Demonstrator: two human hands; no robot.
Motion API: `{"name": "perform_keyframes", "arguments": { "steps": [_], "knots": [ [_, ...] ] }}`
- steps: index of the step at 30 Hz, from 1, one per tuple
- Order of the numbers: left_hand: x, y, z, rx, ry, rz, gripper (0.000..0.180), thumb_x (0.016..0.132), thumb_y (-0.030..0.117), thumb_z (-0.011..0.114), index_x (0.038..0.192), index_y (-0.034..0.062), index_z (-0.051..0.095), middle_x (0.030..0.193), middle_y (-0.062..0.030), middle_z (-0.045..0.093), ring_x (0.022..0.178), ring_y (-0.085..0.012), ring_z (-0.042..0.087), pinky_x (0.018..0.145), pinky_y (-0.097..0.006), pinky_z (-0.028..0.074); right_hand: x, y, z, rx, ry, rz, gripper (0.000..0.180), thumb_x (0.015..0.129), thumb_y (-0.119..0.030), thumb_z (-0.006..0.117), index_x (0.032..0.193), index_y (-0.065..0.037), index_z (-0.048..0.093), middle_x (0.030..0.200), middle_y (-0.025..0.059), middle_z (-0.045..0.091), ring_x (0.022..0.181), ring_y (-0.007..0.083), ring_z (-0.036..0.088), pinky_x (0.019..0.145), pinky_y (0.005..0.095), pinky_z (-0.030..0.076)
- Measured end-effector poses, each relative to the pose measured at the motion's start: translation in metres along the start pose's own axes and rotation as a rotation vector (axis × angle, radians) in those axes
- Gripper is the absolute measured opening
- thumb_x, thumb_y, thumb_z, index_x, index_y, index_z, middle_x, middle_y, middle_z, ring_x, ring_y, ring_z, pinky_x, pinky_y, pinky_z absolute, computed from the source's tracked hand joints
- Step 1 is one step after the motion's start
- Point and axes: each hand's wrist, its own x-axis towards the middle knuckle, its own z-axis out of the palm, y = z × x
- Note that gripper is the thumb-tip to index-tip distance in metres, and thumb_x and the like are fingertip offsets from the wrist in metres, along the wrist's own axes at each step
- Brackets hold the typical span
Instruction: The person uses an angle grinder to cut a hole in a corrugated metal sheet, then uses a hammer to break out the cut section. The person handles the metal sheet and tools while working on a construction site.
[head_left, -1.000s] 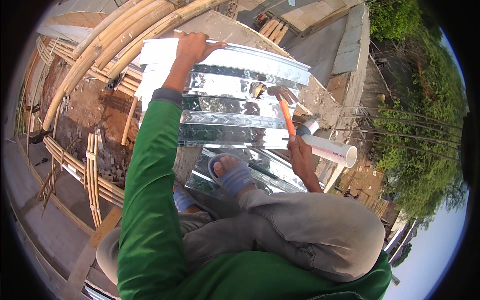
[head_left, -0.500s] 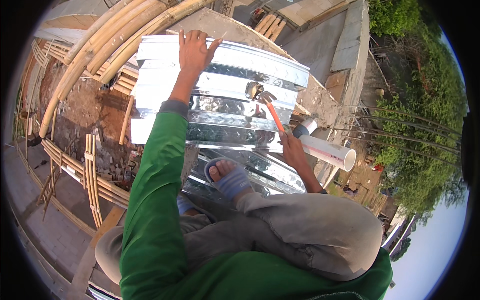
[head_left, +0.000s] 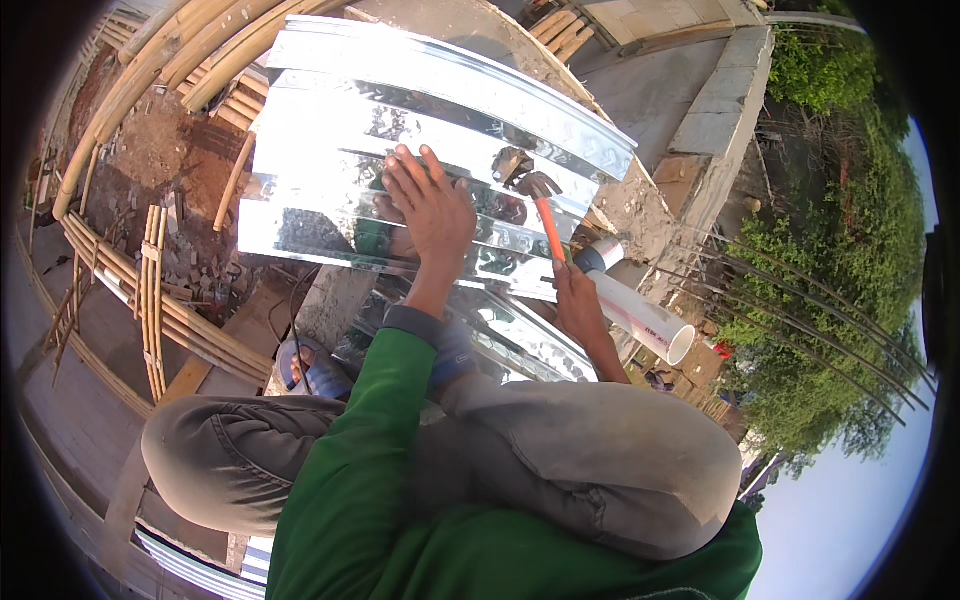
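Observation:
A shiny ribbed metal sheet (head_left: 310, 140) lies before me, bright with glare. On its ribs my left hand (head_left: 432, 210) rests or hovers, fingers stretched and slightly apart, holding nothing. My right hand (head_left: 578, 305) is wrapped round the orange handle of a claw hammer (head_left: 550, 225). The hammer's dark head lies beside a ragged hole (head_left: 512, 166) in the sheet's right part; whether it touches the metal I cannot tell. Under the near edge lies more ribbed metal (head_left: 530, 345), close to my sandalled foot (head_left: 455, 350).
A white plastic pipe (head_left: 645, 315) sticks out right of my right hand. Bamboo poles (head_left: 130, 90) curve along the left, above a lower level with rubble (head_left: 200, 240). A concrete ledge (head_left: 720, 130) runs at the far right, with thin rods (head_left: 810, 300) and trees beyond.
My left hand has left the sheet's far edge and come nearer, onto the middle ribs. My left foot has shifted to the left. The hammer stays by the hole.

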Motion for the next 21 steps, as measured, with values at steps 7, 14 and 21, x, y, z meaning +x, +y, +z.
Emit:
{"name": "perform_keyframes", "arguments": {
  "steps": [7, 14, 21],
  "knots": [
    [-0.001, -0.001, 0.0, -0.062, -0.027, 0.004, 0.076, 0.102, 0.026, 0.057, 0.159, -0.017, 0.033, 0.168, -0.0449, 0.023, 0.158, -0.0621, 0.022, 0.132, -0.067, 0.017, 0.004, -0.019, -0.019, -0.162, 0.021, 0.013, 0.057, 0.118, -0.046, 0.045, 0.095, 0.003, 0.063, 0.072, 0.0163, 0.063, 0.065, 0.0269, 0.059, 0.066, 0.0434, 0.049],
    [-0.007, -0.007, 0.011, -0.095, 0.065, 0.073, 0.072, 0.1, 0.02, 0.056, 0.154, -0.0225, 0.036, 0.165, -0.0472, 0.028, 0.156, -0.0637, 0.027, 0.131, -0.068, 0.02, -0.009, -0.051, -0.042, 0.037, 0.159, -0.351, 0.046, 0.118, -0.039, 0.045, 0.105, 0.003, 0.058, 0.071, 0.0171, 0.061, 0.062, 0.0307, 0.057, 0.059, 0.0485, 0.045],
    [-0.016, -0.008, 0.004, -0.132, 0.051, 0.11, 0.071, 0.097, 0.021, 0.056, 0.151, -0.0217, 0.043, 0.163, -0.0436, 0.038, 0.158, -0.0575, 0.031, 0.13, -0.069, 0.021, 0.006, -0.077, -0.038, -0.363, -0.041, 0.103, 0.045, 0.117, -0.039, 0.048, 0.109, 0.004, 0.057, 0.083, 0.0321, 0.067, 0.075, 0.0534, 0.065, 0.07, 0.0591, 0.048]
  ]
}}
